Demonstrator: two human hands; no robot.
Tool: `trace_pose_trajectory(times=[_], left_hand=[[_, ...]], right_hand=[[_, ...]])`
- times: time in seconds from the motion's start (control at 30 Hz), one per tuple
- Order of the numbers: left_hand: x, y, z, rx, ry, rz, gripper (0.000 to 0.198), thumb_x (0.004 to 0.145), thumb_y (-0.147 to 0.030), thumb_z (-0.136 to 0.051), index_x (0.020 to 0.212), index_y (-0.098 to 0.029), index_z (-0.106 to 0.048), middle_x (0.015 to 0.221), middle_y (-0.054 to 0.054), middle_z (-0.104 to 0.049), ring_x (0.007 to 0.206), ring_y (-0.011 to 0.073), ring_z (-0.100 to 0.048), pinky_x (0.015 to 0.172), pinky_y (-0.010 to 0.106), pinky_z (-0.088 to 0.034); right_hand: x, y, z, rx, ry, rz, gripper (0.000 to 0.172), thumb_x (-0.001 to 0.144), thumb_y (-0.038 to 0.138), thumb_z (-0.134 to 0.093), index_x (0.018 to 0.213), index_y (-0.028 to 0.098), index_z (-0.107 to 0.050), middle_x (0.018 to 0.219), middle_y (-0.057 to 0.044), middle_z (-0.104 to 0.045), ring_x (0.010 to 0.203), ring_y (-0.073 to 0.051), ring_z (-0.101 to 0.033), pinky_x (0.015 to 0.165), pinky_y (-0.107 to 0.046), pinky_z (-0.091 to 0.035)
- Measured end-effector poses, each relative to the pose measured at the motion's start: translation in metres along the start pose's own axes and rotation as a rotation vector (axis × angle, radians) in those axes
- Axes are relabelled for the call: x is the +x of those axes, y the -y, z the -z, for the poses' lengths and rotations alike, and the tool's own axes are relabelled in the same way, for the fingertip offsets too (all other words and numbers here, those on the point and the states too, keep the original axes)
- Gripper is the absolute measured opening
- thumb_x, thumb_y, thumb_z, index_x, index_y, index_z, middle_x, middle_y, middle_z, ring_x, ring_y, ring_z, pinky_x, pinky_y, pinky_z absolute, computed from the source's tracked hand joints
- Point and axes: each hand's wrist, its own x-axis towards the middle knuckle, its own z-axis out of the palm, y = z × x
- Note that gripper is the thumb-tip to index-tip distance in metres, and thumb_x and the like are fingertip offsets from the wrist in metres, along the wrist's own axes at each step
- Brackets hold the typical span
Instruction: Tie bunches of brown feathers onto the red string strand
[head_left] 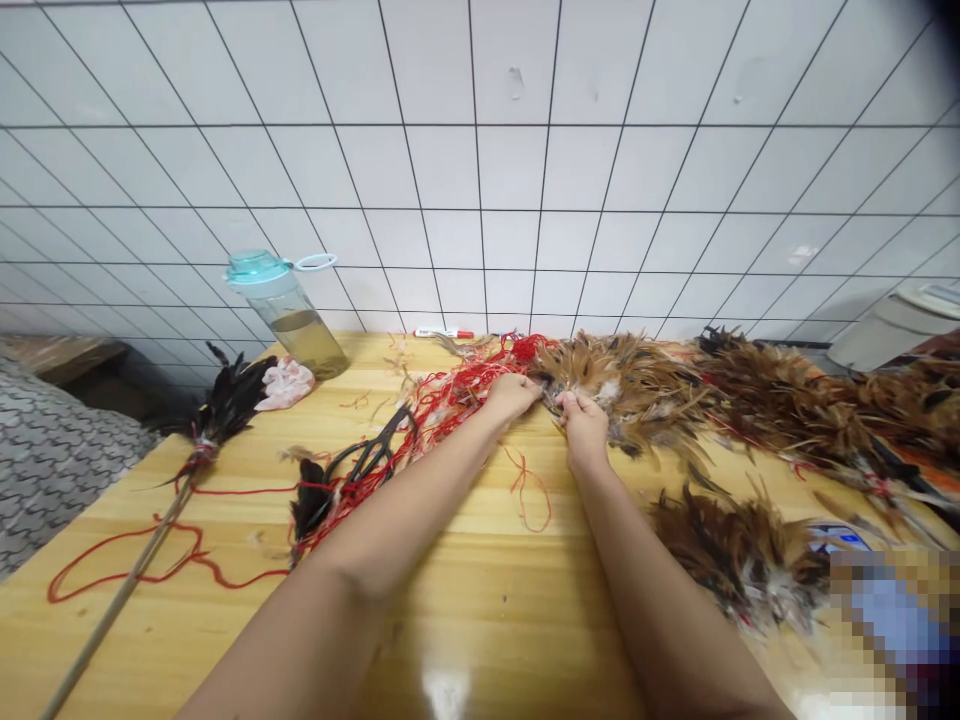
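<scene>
Two hands are working almost touching: the left hand [514,395] is pinching the red string [450,400], and the right hand [581,425] is gripping the brown feather bunch [622,385] firmly at its base, on the wooden tabletop [480,600].

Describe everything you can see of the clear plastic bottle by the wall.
The clear plastic bottle has a teal lid with a pale strap ending in a loop off to one side. A brownish-yellow liquid fills its lower part; the upper part looks empty. It stands at the far left of the wooden table, close to the white tiled wall. Only the tabletop visibly touches it.
</scene>
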Motion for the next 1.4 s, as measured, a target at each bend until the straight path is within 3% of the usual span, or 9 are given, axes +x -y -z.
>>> trace_pose_trajectory(times=[0.17,0.3,0.37,0.47,0.6,0.8,1.17,1.4], left_hand=[[-0.026,0.002,0.032,-0.243,0.179,0.022,0.015,0.065,-0.028,-0.065,0.067,-0.016,-0.055,0.050,-0.004,-0.051,0.040,0.0046,-0.038,0.042,0.018,-0.023],[-0.040,0.012,0.043,-0.280,0.230,-0.101,0.018,0.067,-0.029,-0.064,0.068,-0.015,-0.053,0.057,-0.003,-0.053,0.050,0.0060,-0.044,0.050,0.019,-0.031],[-0.039,0.019,0.043,-0.175,0.175,-0.210,0.015,0.069,-0.029,-0.062,0.069,-0.015,-0.054,0.061,-0.003,-0.053,0.055,0.0069,-0.045,0.054,0.019,-0.034],[-0.034,0.026,0.037,-0.049,0.091,-0.331,0.012,0.071,-0.027,-0.059,0.073,-0.016,-0.057,0.065,-0.003,-0.052,0.060,0.0082,-0.045,0.057,0.020,-0.035],[-0.031,0.026,0.032,-0.055,0.067,-0.357,0.008,0.073,-0.024,-0.056,0.073,-0.016,-0.056,0.065,-0.003,-0.052,0.061,0.0085,-0.045,0.059,0.020,-0.036],[-0.037,0.020,0.033,0.007,0.063,-0.411,0.002,0.072,-0.013,-0.053,0.072,-0.015,-0.054,0.064,-0.003,-0.052,0.061,0.0083,-0.047,0.061,0.020,-0.037],[-0.043,0.026,0.027,-0.078,0.122,-0.310,0.006,0.073,-0.020,-0.056,0.073,-0.014,-0.053,0.065,-0.004,-0.052,0.061,0.0076,-0.046,0.059,0.019,-0.036],[-0.046,0.020,0.030,0.084,0.095,-0.319,0.007,0.071,-0.019,-0.059,0.073,-0.014,-0.054,0.065,-0.003,-0.054,0.059,0.0089,-0.048,0.058,0.021,-0.036]], right_hand=[[0.000,-0.006,-0.001,-0.080,0.035,0.096,0.035,0.067,0.049,-0.057,0.068,0.015,-0.066,0.049,0.004,-0.047,0.048,-0.010,-0.039,0.047,-0.022,-0.032],[-0.005,-0.008,-0.002,-0.193,0.123,0.177,0.032,0.070,0.045,-0.056,0.069,0.016,-0.069,0.063,-0.001,-0.058,0.051,-0.010,-0.043,0.053,-0.024,-0.036],[-0.008,-0.008,-0.002,-0.268,0.165,0.201,0.031,0.071,0.044,-0.055,0.068,0.017,-0.069,0.068,-0.001,-0.060,0.052,-0.011,-0.044,0.055,-0.025,-0.037],[-0.011,-0.007,-0.002,-0.351,0.196,0.226,0.030,0.071,0.044,-0.054,0.064,0.018,-0.067,0.059,0.000,-0.055,0.054,-0.012,-0.044,0.056,-0.026,-0.036],[-0.014,-0.003,-0.003,-0.337,0.235,0.171,0.030,0.070,0.045,-0.055,0.058,0.018,-0.062,0.049,0.002,-0.046,0.052,-0.012,-0.042,0.053,-0.025,-0.034],[-0.014,-0.001,-0.006,-0.285,0.272,0.077,0.033,0.068,0.050,-0.057,0.059,0.018,-0.058,0.047,0.004,-0.046,0.047,-0.010,-0.038,0.049,-0.024,-0.032],[-0.014,-0.006,-0.005,-0.468,0.252,0.209,0.038,0.072,0.051,-0.051,0.050,0.020,-0.048,0.046,0.002,-0.045,0.051,-0.013,-0.041,0.054,-0.026,-0.033],[-0.014,-0.009,-0.005,-0.496,0.266,0.230,0.033,0.073,0.046,-0.049,0.052,0.020,-0.048,0.047,0.002,-0.044,0.052,-0.013,-0.040,0.055,-0.027,-0.032]])
